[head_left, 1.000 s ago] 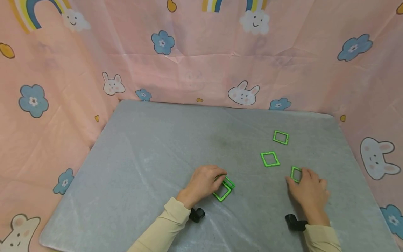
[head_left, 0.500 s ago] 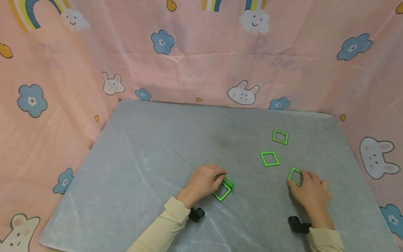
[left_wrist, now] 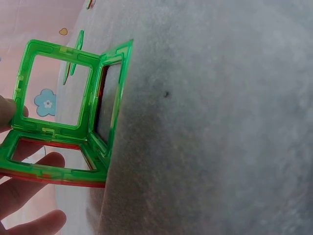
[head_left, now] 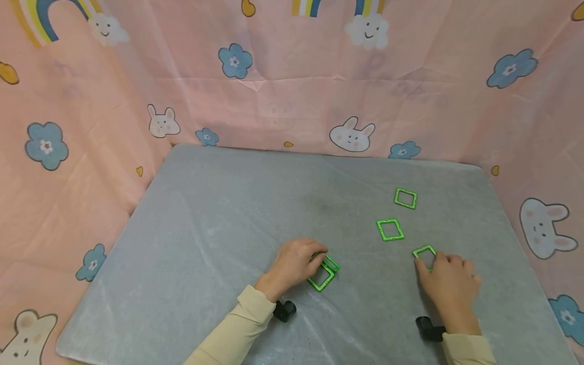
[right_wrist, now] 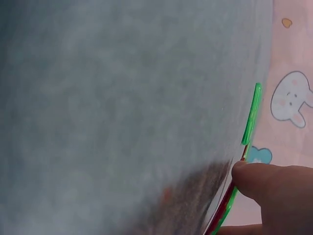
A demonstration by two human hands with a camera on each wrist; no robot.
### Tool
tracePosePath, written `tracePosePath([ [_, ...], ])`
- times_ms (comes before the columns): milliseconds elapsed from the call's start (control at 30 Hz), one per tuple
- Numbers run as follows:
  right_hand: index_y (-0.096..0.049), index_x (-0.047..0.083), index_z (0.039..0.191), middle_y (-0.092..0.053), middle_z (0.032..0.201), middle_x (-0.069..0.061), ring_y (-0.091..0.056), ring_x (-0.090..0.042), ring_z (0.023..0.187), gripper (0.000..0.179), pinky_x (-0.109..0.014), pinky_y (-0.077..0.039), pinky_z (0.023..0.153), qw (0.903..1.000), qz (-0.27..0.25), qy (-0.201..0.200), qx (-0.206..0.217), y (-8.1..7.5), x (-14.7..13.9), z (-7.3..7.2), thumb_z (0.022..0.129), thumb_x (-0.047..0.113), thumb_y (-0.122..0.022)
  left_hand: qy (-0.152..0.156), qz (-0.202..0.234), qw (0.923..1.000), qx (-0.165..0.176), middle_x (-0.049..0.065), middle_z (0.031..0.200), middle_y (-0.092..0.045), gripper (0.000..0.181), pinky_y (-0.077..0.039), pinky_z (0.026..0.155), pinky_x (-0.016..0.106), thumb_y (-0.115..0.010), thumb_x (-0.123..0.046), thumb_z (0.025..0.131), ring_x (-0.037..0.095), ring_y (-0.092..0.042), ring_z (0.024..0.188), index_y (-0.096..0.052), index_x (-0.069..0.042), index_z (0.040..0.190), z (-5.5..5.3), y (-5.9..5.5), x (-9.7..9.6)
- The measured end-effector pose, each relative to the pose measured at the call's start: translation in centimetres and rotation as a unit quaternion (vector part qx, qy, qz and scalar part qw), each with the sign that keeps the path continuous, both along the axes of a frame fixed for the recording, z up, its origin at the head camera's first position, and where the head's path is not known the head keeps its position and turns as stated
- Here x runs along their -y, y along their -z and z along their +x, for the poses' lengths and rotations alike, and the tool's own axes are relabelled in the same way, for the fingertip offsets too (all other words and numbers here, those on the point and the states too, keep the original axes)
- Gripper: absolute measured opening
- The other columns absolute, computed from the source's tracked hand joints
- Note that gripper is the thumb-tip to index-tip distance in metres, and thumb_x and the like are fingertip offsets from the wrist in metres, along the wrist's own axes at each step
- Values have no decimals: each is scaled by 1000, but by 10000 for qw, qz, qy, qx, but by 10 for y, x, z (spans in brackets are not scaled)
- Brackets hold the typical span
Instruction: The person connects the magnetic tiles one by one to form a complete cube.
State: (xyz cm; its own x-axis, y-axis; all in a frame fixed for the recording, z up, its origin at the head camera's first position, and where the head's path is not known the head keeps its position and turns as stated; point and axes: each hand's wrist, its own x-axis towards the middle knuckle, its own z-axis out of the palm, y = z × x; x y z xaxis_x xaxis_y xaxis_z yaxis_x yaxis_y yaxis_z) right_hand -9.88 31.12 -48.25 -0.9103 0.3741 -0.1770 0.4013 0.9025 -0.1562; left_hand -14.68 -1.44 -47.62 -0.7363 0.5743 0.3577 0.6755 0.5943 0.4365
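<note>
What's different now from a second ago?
The green square frame pinched by the right hand has turned clockwise and slid slightly left; that hand drew back a little. The left hand still holds its joined green frames; the two loose green squares lie unmoved.

Three green frames (left_wrist: pixel 88 114) joined cornerwise, left hand (head_left: pixel 292 266); single green square (head_left: pixel 422 249), right hand (head_left: pixel 451 285), tilt unclear.

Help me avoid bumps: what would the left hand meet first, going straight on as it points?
Most likely the nearer untouched green square, on the table beyond the left hand; depth is hard to judge, so it might pass over.
</note>
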Motion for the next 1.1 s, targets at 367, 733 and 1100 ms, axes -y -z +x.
tracePosePath([
  [367, -59, -9, 111, -54, 112, -36, -44, -56, 102, 61, -67, -34, 76, 9996, -182, 29, -205, -8, 11, 4, 96, 49, -53, -58, -2, 10000, 53, -3, 95, -74, 15, -54, 71, 27, -65, -15, 94, 10, -68, 85, -77, -13, 102, -1, 2, 1],
  [733, -64, -1, 100, -62, 101, -31, -51, -54, 96, 54, -63, -37, 68, 9962, -521, -190, -674, -14, 37, 12, 96, 51, -52, -103, 66, 9999, 37, -3, 94, -74, 14, -54, 71, 27, -65, -14, 93, 10, -68, 84, -77, -13, 101, -1, 2, 1],
  [1100, -65, 4, 92, -62, 85, -21, -57, -43, 81, 46, -52, -40, 63, 9912, -831, -530, -882, -13, 54, 15, 97, 48, -53, -119, 67, 9999, -60, -3, 90, -73, 12, -51, 67, 23, -67, -15, 92, 10, -67, 78, -77, -12, 98, 2, 2, 2],
])
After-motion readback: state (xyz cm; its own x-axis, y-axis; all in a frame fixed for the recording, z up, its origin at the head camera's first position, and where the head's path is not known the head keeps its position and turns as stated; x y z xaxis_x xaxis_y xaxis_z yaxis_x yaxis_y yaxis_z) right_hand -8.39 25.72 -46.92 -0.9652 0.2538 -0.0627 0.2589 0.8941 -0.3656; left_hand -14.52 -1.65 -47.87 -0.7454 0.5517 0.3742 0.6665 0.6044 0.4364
